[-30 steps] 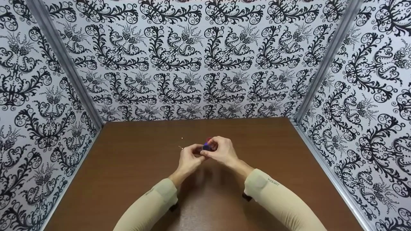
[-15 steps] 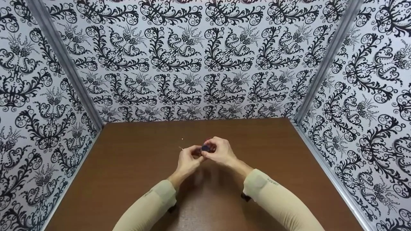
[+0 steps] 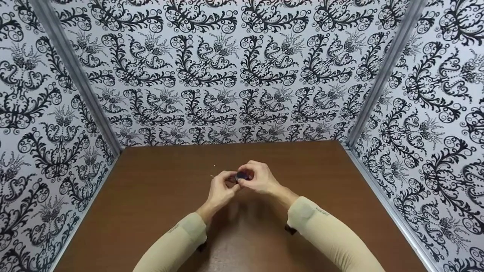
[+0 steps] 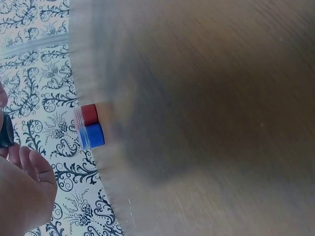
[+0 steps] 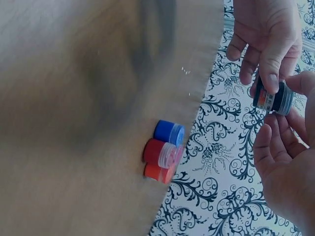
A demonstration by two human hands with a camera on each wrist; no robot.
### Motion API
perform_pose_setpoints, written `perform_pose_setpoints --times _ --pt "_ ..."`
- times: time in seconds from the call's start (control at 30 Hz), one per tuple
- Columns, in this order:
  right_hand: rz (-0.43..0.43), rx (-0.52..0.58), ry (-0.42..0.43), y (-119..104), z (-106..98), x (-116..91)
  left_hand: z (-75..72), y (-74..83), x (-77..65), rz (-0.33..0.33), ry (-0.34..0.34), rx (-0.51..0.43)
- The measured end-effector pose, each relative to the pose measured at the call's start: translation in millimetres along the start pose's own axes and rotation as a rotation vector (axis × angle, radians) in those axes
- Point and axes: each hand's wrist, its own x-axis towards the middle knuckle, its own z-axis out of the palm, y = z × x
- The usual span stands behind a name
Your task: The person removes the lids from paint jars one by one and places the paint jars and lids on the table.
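Both hands are on one small dark paint jar (image 5: 268,98), which has a printed label and a clear ridged end. In the right wrist view my left hand (image 5: 270,34) holds the labelled part, its thumb lying across the label. At the ridged end, my right hand (image 5: 290,162) pinches the jar between thumb and fingers. The head view shows the left hand (image 3: 221,189) and right hand (image 3: 261,179) meeting over the table's middle, the dark jar (image 3: 242,176) between them. Only the jar's dark end (image 4: 7,130) shows at the left wrist view's edge, by the left hand (image 4: 29,191).
A blue jar (image 5: 167,132), a red jar (image 5: 160,152) and an orange jar (image 5: 157,172) stand close together on the brown table (image 3: 170,211). Small white bits (image 5: 185,71) lie near them. Patterned walls (image 3: 242,75) enclose the table at back and sides.
The hands have shifted slightly and the dark jar has turned between the fingers. Blue and red spots seen beside the hands earlier are now mostly covered. The head view has tilted a little.
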Motion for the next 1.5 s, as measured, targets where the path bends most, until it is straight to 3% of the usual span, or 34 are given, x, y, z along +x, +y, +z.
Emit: perform_pose_setpoints --times 0.27,0.8,1.13,1.5 --pt "-0.039 0.002 -0.038 -0.7 -7.3 4.0 -2.4 -4.9 1.6 0.035 -0.008 0.063" --pt "-0.003 0.011 0.001 -2.5 3.0 2.9 -18.0 -17.2 4.1 -0.022 0.064 0.097" --pt "0.012 -0.015 0.010 -3.5 24.7 0.2 -29.9 -30.5 12.8 0.003 0.133 0.151" --pt "-0.003 -0.040 -0.038 -3.6 55.3 -6.7 -50.4 -36.7 19.7 -0.084 0.156 0.143"
